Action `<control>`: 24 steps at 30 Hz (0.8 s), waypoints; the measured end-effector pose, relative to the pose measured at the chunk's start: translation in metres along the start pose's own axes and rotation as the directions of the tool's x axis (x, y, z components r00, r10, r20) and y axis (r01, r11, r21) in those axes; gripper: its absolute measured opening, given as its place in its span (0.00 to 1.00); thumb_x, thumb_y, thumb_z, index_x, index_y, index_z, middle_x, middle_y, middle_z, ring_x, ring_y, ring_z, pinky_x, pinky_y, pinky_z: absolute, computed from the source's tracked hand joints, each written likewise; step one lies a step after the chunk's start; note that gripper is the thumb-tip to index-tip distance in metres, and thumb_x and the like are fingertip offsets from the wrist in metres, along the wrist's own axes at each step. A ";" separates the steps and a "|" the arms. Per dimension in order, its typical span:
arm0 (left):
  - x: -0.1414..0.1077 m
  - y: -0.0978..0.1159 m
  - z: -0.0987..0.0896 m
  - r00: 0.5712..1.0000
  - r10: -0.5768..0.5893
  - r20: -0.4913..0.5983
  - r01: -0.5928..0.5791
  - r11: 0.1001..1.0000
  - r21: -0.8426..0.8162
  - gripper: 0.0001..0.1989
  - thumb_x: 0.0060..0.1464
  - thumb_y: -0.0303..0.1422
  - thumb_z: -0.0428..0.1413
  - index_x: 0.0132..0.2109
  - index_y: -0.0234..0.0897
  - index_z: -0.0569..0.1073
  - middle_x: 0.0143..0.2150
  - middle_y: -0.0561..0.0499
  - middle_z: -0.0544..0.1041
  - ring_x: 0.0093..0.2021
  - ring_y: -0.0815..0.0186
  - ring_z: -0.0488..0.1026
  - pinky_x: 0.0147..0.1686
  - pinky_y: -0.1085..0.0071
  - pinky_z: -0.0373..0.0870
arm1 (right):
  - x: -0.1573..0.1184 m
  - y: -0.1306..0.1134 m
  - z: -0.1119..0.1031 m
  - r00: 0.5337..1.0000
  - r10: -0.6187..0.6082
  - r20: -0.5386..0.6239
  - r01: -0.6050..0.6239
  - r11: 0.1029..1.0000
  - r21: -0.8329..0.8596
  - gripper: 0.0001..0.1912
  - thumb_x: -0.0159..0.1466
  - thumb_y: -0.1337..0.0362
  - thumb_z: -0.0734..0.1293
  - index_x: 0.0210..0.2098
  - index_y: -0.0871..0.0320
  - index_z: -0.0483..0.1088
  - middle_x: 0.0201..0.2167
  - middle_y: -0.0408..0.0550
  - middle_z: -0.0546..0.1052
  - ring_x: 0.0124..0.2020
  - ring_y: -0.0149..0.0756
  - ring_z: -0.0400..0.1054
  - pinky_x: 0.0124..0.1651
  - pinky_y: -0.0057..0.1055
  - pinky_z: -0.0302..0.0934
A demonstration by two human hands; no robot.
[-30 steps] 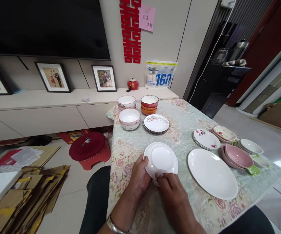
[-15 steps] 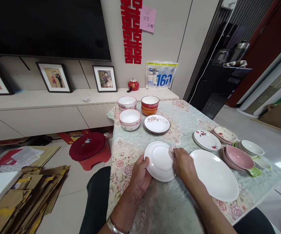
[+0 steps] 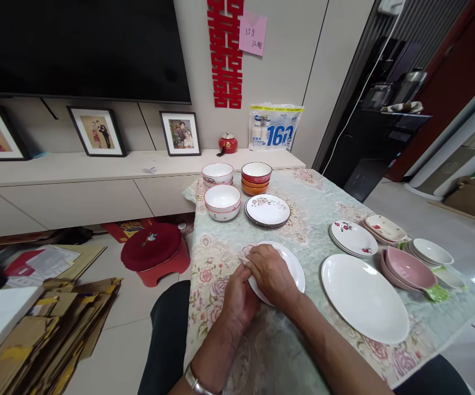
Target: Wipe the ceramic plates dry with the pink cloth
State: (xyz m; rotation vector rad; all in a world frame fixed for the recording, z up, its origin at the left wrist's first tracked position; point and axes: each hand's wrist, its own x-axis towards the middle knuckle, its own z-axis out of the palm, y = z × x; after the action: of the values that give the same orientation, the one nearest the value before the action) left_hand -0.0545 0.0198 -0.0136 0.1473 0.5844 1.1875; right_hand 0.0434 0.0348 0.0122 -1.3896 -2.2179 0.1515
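A small white plate (image 3: pixel 294 269) is tilted above the table's near part. My left hand (image 3: pixel 237 299) grips it by its left and lower edge, the fingers partly beneath it. Across the plate's left side lies my right hand (image 3: pixel 272 274), pressing a pale cloth or tissue (image 3: pixel 246 252) against the rim, close to my left thumb. Most of the cloth is hidden under the fingers. On the right, apart from both hands, rests a large white oval plate (image 3: pixel 365 299). Beyond the small plate stands a stack of plates with a brown flower pattern (image 3: pixel 267 210).
White red-rimmed bowls (image 3: pixel 222 200) and red and orange bowls (image 3: pixel 256 175) are stacked at the back. To the right are flowered plates (image 3: pixel 352 238), pink bowls (image 3: pixel 410 269) and white bowls (image 3: pixel 430 251). A red stool (image 3: pixel 155 249) stands left of the floral tablecloth (image 3: pixel 208 241).
My right hand has moved with the cloth from the small plate's right edge across to its left edge. My left hand still holds the plate.
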 end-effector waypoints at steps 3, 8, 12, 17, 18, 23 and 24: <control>-0.002 0.005 0.004 0.997 -0.079 -0.022 0.077 0.993 -0.086 0.09 0.51 0.30 0.55 0.34 0.29 0.77 0.32 0.44 0.79 0.36 0.61 0.76 0.46 0.65 0.70 | -0.019 -0.009 -0.008 0.999 -0.054 -0.001 0.053 0.995 0.081 0.08 0.67 0.71 0.61 0.38 0.58 0.73 0.43 0.50 0.75 0.48 0.40 0.65 0.52 0.37 0.60; -0.005 0.007 0.011 0.992 -0.122 -0.040 0.120 0.991 -0.052 0.16 0.55 0.38 0.51 0.37 0.29 0.77 0.33 0.42 0.80 0.42 0.54 0.76 0.49 0.58 0.70 | -0.058 -0.016 -0.028 0.990 -0.129 0.063 0.117 0.979 0.169 0.11 0.67 0.71 0.60 0.45 0.55 0.72 0.48 0.49 0.74 0.52 0.39 0.64 0.56 0.39 0.60; -0.005 0.003 0.014 0.991 -0.131 -0.028 0.132 0.991 0.018 0.16 0.53 0.37 0.52 0.40 0.29 0.78 0.37 0.41 0.81 0.45 0.52 0.76 0.49 0.57 0.70 | -0.070 -0.005 -0.033 0.994 -0.100 0.051 0.089 0.979 0.181 0.14 0.68 0.70 0.59 0.49 0.54 0.72 0.50 0.49 0.74 0.54 0.38 0.65 0.57 0.37 0.62; -0.001 -0.001 0.008 0.995 -0.070 -0.074 0.070 0.998 -0.003 0.11 0.51 0.30 0.54 0.38 0.28 0.77 0.38 0.41 0.81 0.45 0.57 0.76 0.49 0.63 0.70 | -0.043 0.009 -0.019 0.999 -0.048 0.007 0.047 0.998 0.047 0.19 0.70 0.68 0.56 0.57 0.58 0.68 0.56 0.54 0.72 0.59 0.39 0.63 0.62 0.40 0.59; 0.000 -0.002 0.006 0.996 -0.051 -0.080 0.050 0.999 -0.008 0.10 0.51 0.29 0.54 0.38 0.29 0.77 0.39 0.42 0.81 0.44 0.58 0.76 0.49 0.64 0.70 | -0.035 0.011 -0.015 0.999 -0.044 0.009 0.044 0.999 0.020 0.19 0.70 0.68 0.56 0.57 0.58 0.68 0.57 0.54 0.71 0.60 0.38 0.62 0.63 0.40 0.58; 0.000 -0.003 0.001 0.998 0.033 -0.054 -0.029 0.997 0.072 0.11 0.46 0.25 0.57 0.40 0.32 0.77 0.38 0.46 0.81 0.41 0.59 0.77 0.49 0.62 0.70 | -0.005 0.029 -0.004 0.999 0.017 0.047 -0.014 0.998 -0.068 0.20 0.70 0.66 0.55 0.58 0.64 0.66 0.59 0.58 0.70 0.61 0.40 0.61 0.63 0.41 0.56; -0.001 -0.003 0.001 0.998 0.038 -0.048 -0.034 0.995 0.092 0.11 0.46 0.25 0.57 0.40 0.32 0.77 0.37 0.46 0.81 0.41 0.58 0.77 0.49 0.62 0.70 | -0.004 0.034 -0.004 0.998 0.041 0.049 -0.037 0.996 -0.083 0.20 0.70 0.66 0.55 0.58 0.65 0.66 0.58 0.59 0.70 0.61 0.41 0.61 0.63 0.41 0.56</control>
State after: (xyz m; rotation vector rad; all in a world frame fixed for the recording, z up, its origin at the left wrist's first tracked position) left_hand -0.0516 0.0184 -0.0137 0.2073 0.6830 1.2025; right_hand 0.0738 0.0464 0.0021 -1.4891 -2.2622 0.1120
